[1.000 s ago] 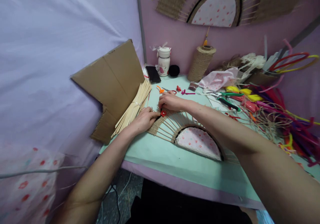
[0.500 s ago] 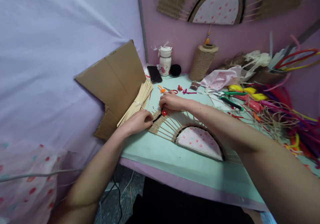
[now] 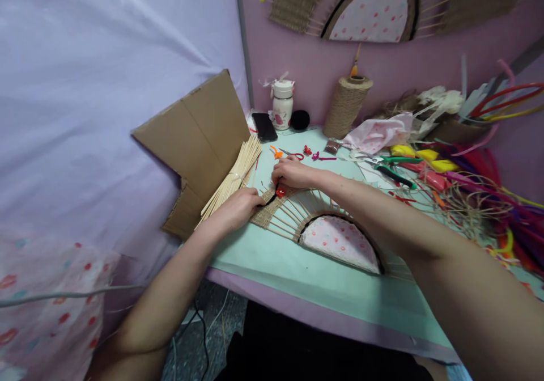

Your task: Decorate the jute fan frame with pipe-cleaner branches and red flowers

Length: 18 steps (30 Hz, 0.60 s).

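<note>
The right hand (image 3: 291, 172) has its fingers bent and pinches the upper end of a black cord (image 3: 270, 200). The left hand (image 3: 242, 208) is at the other end of this cord, with thumb and fingers close together; I cannot tell if they pinch it or only press it down. Between the two hands, the cord crosses a woven band (image 3: 264, 216) of a fan-shaped panel, which lies flat on the table (image 3: 255, 256). A small red flower (image 3: 280, 191) sits on the band, just below the right fingertips. To the right of the left hand and nearer to the body is the panel's half-round patterned centre (image 3: 340, 242), under the right forearm's side.

Just beyond the right hand lie scissors (image 3: 298, 156), an orange piece (image 3: 276, 153) and a purple one (image 3: 323, 157). A bundle of sticks (image 3: 234, 174) is beside the left hand, on its far side, and behind it leans a cardboard sheet (image 3: 204, 134). Farther beyond both hands stand a white bottle (image 3: 283, 109) and a twine spool (image 3: 347, 108).
</note>
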Each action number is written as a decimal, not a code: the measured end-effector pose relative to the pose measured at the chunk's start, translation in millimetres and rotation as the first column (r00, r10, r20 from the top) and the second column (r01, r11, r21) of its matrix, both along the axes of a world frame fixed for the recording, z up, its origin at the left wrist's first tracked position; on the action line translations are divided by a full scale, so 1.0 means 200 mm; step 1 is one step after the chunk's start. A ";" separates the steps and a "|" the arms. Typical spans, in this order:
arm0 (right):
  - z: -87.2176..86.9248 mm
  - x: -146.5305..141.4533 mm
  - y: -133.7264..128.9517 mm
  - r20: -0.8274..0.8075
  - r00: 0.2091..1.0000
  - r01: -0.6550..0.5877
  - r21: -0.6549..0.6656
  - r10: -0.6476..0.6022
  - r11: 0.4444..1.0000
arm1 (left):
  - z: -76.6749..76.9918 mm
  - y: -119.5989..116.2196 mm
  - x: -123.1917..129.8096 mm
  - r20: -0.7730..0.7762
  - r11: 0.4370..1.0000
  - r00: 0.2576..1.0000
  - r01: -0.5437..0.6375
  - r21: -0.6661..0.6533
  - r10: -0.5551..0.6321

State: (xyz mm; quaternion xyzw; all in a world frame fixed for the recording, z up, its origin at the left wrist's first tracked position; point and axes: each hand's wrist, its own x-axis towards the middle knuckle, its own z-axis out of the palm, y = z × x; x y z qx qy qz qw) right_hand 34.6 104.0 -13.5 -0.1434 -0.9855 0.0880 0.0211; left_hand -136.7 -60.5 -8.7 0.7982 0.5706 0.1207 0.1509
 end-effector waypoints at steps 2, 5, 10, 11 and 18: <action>0.00 0.00 0.00 0.000 1.000 0.001 0.001 -0.001 1.000 | -0.01 -0.01 0.00 -0.006 1.000 1.000 0.005 0.009 -0.005; 0.00 0.00 0.00 -0.008 1.000 0.000 -0.003 0.000 1.000 | -0.02 -0.02 0.00 -0.016 1.000 1.000 0.005 0.004 -0.005; 0.00 0.00 0.00 -0.008 1.000 0.003 -0.011 -0.003 1.000 | -0.04 -0.03 0.00 -0.039 0.999 0.999 0.037 -0.011 -0.037; 0.00 0.00 0.00 -0.007 1.000 0.004 -0.012 -0.005 1.000 | -0.04 -0.03 0.00 -0.037 0.999 0.999 0.038 -0.015 -0.039; 0.01 0.01 -0.01 -0.003 1.000 0.017 -0.020 -0.017 1.000 | -0.02 -0.04 -0.04 0.097 0.988 0.986 -0.125 -0.092 0.134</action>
